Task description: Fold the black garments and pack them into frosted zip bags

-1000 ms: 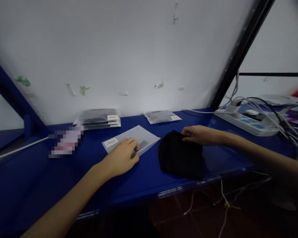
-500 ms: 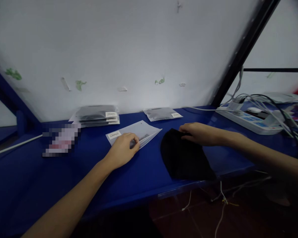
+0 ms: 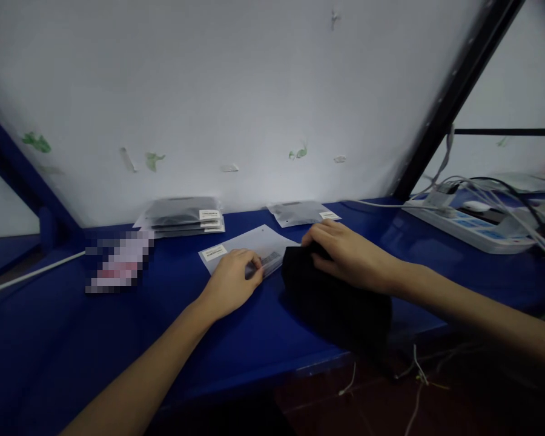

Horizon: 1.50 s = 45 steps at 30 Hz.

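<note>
A frosted plastic bag (image 3: 249, 240) with a white label at its left corner lies on the blue table (image 3: 118, 339). My left hand (image 3: 234, 278) rests over its near edge, thumb and fingers pinched together on the film. My right hand (image 3: 352, 254) grips the upper edge of a soft black cloth item (image 3: 340, 309), whose exact kind I cannot make out. This cloth is at the bag's right end, covering its right corner, and its lower part hangs toward the table's front edge.
Behind lie a stack of filled, labelled bags (image 3: 181, 212) and another filled bag (image 3: 300, 213), near the white wall (image 3: 236, 91). A pixelated packet (image 3: 120, 263) is at left. On the right stands a white device (image 3: 476, 230) with tangled cables. A dark post (image 3: 458, 103) slants upward.
My right hand has carried the black cloth left, up to the bag's right end. The bag's raised right edge looks lower. My left hand stays at the bag.
</note>
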Motion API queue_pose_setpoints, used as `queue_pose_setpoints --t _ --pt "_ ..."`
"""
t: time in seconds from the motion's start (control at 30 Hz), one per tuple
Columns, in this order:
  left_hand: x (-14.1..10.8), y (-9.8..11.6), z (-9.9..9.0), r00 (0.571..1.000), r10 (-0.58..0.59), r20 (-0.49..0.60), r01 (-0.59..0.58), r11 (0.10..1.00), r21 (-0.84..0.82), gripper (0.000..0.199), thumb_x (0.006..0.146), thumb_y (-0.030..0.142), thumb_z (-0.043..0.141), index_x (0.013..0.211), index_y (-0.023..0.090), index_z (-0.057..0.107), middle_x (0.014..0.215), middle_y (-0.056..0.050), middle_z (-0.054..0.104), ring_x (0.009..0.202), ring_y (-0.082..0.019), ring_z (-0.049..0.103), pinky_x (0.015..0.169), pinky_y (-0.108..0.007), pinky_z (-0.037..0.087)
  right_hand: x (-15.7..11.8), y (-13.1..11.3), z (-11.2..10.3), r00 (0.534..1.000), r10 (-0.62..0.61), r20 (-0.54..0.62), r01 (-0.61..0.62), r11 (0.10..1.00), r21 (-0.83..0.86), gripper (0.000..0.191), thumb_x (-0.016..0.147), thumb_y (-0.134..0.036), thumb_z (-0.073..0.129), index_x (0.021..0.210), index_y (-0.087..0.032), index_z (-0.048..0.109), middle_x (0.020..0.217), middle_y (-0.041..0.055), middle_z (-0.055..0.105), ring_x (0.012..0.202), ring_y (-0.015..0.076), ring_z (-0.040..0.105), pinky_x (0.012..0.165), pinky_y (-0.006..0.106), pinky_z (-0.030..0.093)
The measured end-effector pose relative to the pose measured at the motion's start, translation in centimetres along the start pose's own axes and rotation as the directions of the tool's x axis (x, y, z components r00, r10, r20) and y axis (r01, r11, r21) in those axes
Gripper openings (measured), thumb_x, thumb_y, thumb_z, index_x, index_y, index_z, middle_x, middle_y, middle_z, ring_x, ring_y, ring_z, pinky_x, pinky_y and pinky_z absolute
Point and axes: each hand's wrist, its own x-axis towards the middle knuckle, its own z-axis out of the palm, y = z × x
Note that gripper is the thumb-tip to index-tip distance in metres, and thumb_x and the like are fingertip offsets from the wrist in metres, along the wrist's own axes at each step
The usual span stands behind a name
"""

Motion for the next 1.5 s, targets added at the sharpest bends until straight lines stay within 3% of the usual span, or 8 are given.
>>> queue_pose_setpoints --t 0.3,0.47,0.63,0.77,1.0,1.13,1.27,1.5 --pt "0.3 0.2 -0.6 0.987 -0.158 0.002 0.158 0.987 -0.038 0.029 0.062 0.002 0.049 0.078 0.018 0.067 0.076 -0.004 0.071 0.071 -0.023 0.065 0.060 -0.029 0.044 3.4 -4.4 4.5 0.940 -0.029 -0.339 -0.008 0.994 -0.108 0.018 0.089 -0.014 0.048 0.104 -0.015 0.059 0.109 0.0145 0.061 0.101 0.0268 0.053 0.085 0.041 0.042" --pt "0.1 0.0 -0.5 0.953 -0.297 -0.058 0.275 0.929 -0.246 0.013 0.069 0.015 0.053 0.071 0.018 0.066 0.069 -0.002 0.068 0.068 -0.020 0.061 0.055 -0.026 0.040 3.2 -4.8 5.2 0.971 -0.097 -0.220 0.118 0.989 0.084 0.014 0.083 -0.011 0.047 0.090 -0.018 0.057 0.087 0.0065 0.060 0.078 0.0187 0.053 0.074 0.033 0.042" --pt "0.2 -0.4 -0.6 0.883 -0.442 -0.157 0.299 0.789 -0.536 0.013 0.073 0.030 0.063 0.071 0.017 0.066 0.069 -0.001 0.068 0.065 -0.017 0.061 0.058 -0.025 0.043 2.8 -5.3 4.4 0.976 -0.190 -0.103 0.208 0.955 0.210 0.018 0.079 -0.015 0.051 0.094 -0.017 0.061 0.095 0.0077 0.064 0.090 0.0205 0.055 0.083 0.034 0.044" --pt "0.2 0.0 -1.0 0.908 -0.311 -0.282 0.181 0.896 -0.407 0.017 0.077 0.036 0.067 0.074 0.019 0.067 0.079 -0.001 0.071 0.076 -0.018 0.065 0.071 -0.028 0.048 3.3 -5.5 4.0 0.966 -0.256 0.012 0.244 0.931 0.272 0.024 0.081 -0.014 0.048 0.098 -0.016 0.064 0.104 0.0093 0.067 0.095 0.0203 0.058 0.089 0.035 0.045" --pt "-0.4 0.1 -1.2 0.948 -0.022 -0.317 -0.019 0.992 -0.126 0.007 0.084 0.024 0.064 0.077 0.021 0.066 0.086 0.000 0.070 0.086 -0.019 0.065 0.082 -0.032 0.049 4.5 -4.2 4.1 0.965 -0.235 0.113 0.195 0.938 0.287 0.028 0.087 -0.015 0.045 0.103 -0.016 0.067 0.114 0.0104 0.068 0.105 0.0214 0.061 0.095 0.036 0.044" --pt "-1.1 -0.4 -1.2 0.977 0.058 -0.203 -0.031 0.991 0.133 0.008 0.088 0.018 0.058 0.090 0.021 0.065 0.096 -0.003 0.065 0.094 -0.021 0.063 0.082 -0.033 0.048 4.4 -3.2 5.1 0.988 -0.018 0.156 -0.024 0.965 0.261 0.031 0.090 -0.019 0.043 0.113 -0.018 0.065 0.120 0.0103 0.068 0.108 0.0230 0.061 0.094 0.036 0.045" --pt "-1.7 -0.3 -1.3 0.997 -0.022 -0.075 0.053 0.899 0.435 0.010 0.090 0.015 0.051 0.092 0.018 0.061 0.096 -0.008 0.064 0.093 -0.026 0.061 0.077 -0.037 0.046 4.3 -3.2 5.6 0.983 0.113 0.144 -0.142 0.968 0.207 0.027 0.093 -0.020 0.041 0.106 -0.018 0.065 0.113 0.0108 0.070 0.105 0.0228 0.063 0.091 0.035 0.045" --pt "-1.8 -0.2 -1.2 0.990 0.138 0.027 -0.138 0.913 0.384 0.009 0.091 0.018 0.047 0.085 0.020 0.054 0.084 -0.003 0.063 0.086 -0.023 0.060 0.079 -0.037 0.042 6.0 -4.1 7.3 0.983 0.149 0.109 -0.155 0.987 0.052 0.026 0.091 -0.012 0.038 0.099 -0.010 0.063 0.107 0.0193 0.068 0.099 0.0256 0.062 0.091 0.040 0.043"
